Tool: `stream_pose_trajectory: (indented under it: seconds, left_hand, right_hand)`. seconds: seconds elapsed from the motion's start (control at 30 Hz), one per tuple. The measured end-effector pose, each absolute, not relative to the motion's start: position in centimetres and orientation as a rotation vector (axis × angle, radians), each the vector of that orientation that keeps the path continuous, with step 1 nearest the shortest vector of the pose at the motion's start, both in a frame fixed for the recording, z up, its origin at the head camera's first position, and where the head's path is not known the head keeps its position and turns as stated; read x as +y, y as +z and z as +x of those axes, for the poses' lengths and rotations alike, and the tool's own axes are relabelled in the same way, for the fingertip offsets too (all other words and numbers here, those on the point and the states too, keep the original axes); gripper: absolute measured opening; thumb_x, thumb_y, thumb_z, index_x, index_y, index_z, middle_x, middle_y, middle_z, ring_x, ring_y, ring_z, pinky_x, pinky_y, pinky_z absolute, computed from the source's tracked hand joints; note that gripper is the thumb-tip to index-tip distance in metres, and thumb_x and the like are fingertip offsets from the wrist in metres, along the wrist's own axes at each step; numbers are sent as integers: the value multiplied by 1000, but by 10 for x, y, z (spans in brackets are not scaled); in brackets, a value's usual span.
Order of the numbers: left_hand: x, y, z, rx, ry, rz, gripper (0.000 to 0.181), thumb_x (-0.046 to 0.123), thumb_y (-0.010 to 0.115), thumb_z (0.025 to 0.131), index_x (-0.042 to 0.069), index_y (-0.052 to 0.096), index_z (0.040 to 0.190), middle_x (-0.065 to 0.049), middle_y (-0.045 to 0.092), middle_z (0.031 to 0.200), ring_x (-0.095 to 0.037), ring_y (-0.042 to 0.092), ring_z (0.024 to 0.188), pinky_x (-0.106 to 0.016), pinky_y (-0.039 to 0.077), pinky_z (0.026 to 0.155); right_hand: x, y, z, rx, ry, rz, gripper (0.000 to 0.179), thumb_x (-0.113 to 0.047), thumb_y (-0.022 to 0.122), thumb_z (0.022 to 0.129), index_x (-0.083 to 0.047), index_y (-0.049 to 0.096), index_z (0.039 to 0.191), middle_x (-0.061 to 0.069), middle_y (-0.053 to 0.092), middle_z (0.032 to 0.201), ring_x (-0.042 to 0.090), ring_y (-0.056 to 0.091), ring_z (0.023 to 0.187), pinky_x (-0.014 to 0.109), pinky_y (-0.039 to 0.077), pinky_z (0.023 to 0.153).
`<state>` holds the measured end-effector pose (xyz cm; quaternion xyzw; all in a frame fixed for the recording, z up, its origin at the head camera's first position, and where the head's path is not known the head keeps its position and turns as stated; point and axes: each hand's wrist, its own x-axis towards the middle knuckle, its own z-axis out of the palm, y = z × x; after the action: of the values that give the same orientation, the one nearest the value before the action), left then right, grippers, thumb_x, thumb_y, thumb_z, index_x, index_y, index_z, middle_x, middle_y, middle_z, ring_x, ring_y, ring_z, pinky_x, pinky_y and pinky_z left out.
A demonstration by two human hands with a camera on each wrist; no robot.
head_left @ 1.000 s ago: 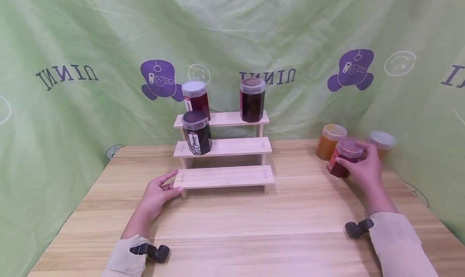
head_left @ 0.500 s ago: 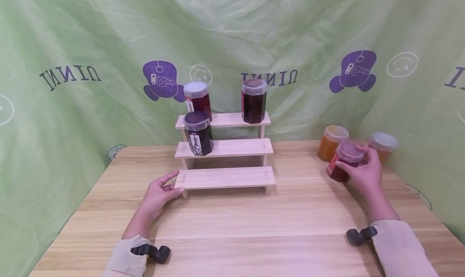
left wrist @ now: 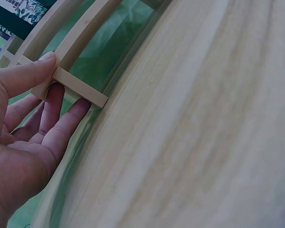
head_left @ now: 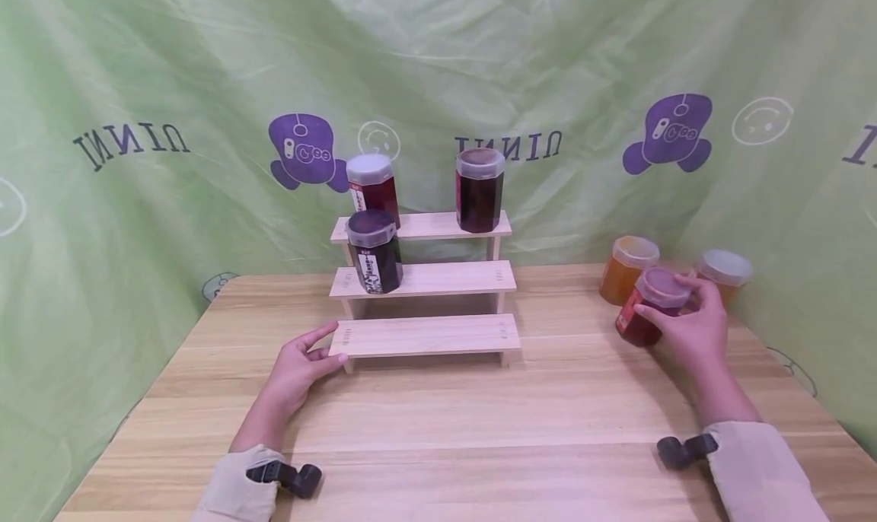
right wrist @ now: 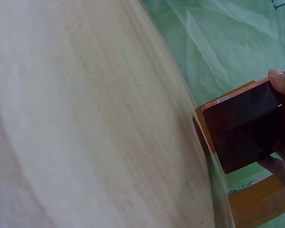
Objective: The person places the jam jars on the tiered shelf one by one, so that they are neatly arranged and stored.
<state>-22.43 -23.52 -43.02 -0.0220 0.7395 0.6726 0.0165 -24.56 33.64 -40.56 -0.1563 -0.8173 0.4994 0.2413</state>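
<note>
My right hand [head_left: 695, 328] holds a dark red octagonal jar [head_left: 640, 326] with a pale lid between thumb and fingers. In the right wrist view this red jar [right wrist: 249, 128] is seen from the side; whether its base touches the table I cannot tell. My left hand [head_left: 296, 370] grips the left end of the lowest step of a three-step wooden display stand [head_left: 425, 335]. Seen from the left wrist, the thumb lies on the step [left wrist: 80, 38] and the fingertips are against its leg [left wrist: 80, 88].
An orange jar [head_left: 619, 278] stands behind the held one. Another [head_left: 725, 288] is partly hidden by my right hand. On the stand are a red jar [head_left: 378, 198] and a dark jar [head_left: 478, 202] on top, and a near-black jar [head_left: 380, 267] on the middle step.
My right hand and the red jar have come slightly toward me, a little away from the orange jars. The left hand stays on the stand.
</note>
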Motion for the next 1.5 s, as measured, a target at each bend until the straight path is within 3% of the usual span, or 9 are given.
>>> stream_pose_trajectory:
  seconds: [0.53, 0.83, 1.13, 1.37, 1.5]
  left_hand:
    - [-234, -432, -225, 2287, 2094, -51, 73, -8, 74, 80, -2, 42, 145, -3, 66, 82, -6, 61, 73, -20, 55, 67]
    - [-233, -432, -226, 2274, 2102, -49, 74, -9, 74, 80, -2, 41, 145, -3, 69, 84, -6, 63, 74, -21, 55, 68]
    - [-235, -430, -225, 2289, 2087, -75, 74, -6, 75, 80, -1, 41, 146, -2, 67, 83, -6, 61, 74, -20, 55, 68]
    - [-235, -429, -225, 2300, 2079, -77, 74, -5, 76, 80, -1, 42, 146, -1, 63, 81, -5, 59, 73, -19, 54, 66]
    - [-235, -429, -225, 2299, 2082, -74, 74, -6, 76, 80, -1, 42, 145, 0, 64, 80, -5, 59, 72, -19, 54, 66]
  right_hand:
    - [333, -392, -234, -2268, 1327, -378, 83, -22, 87, 75, -8, 41, 143, 17, 45, 140, 18, 50, 109, 24, 47, 95]
    - [326, -384, -231, -2277, 1328, -301, 82, -22, 88, 73, -8, 45, 141, 18, 46, 139, 14, 52, 107, 12, 47, 84]
    - [316, -377, -229, -2336, 1304, -242, 85, -28, 87, 74, -5, 42, 142, 20, 46, 140, 34, 49, 118, 24, 49, 91]
    - [308, -374, -227, -2336, 1310, -164, 84, -25, 89, 72, -2, 44, 139, 22, 47, 136, 25, 52, 109, 11, 47, 78]
    - [304, -372, -226, -2352, 1316, -152, 85, -26, 88, 73, -1, 43, 140, 23, 47, 137, 36, 50, 116, 16, 49, 83]
